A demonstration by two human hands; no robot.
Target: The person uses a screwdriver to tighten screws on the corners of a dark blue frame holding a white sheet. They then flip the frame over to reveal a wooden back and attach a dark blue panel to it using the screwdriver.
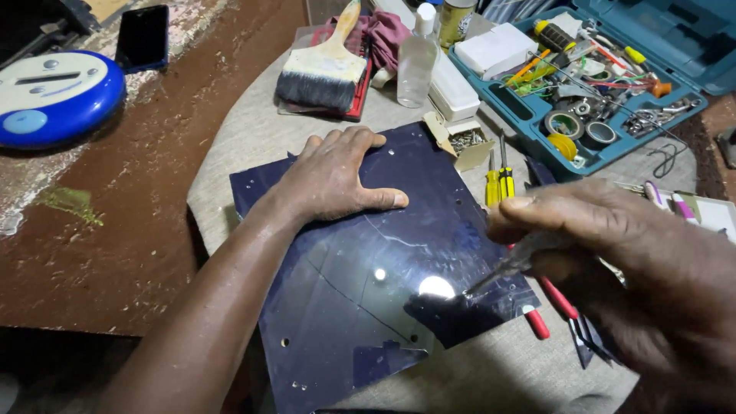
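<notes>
While the right hand (613, 245) sits closest to the camera, pinched shut around a thin metal tool (502, 270), the tool's tip touches the near right part of a dark glossy panel (368, 261) — right beside a bright reflected light spot. Can't tell exactly what kind of tool it is, it's blurry. Under that hand, red-handled pliers (553, 303) lie partly on the panel's edge and partly on the grey cloth-covered counter (253, 138).

The panel lies flat on the counter, a bit skewed, with small holes near its edges and a thin crack line across the middle. The left hand (337, 178) rests palm-down on the far part of it, fingers spread flat, holding nothing — just pressing on the surface.

Just past the panel's right side, two yellow-handled screwdrivers (498, 184) lie side by side, and a small torn cardboard box of screws (464, 139) sits at the far corner. Further back there's a wide paintbrush (326, 65), a clear plastic bottle (418, 57) standing upright, and an open teal toolbox (598, 84) full of bits. Off on the far left, a blue and white round device (54, 96) and a dark phone (143, 37) sit on a brown surface.
</notes>
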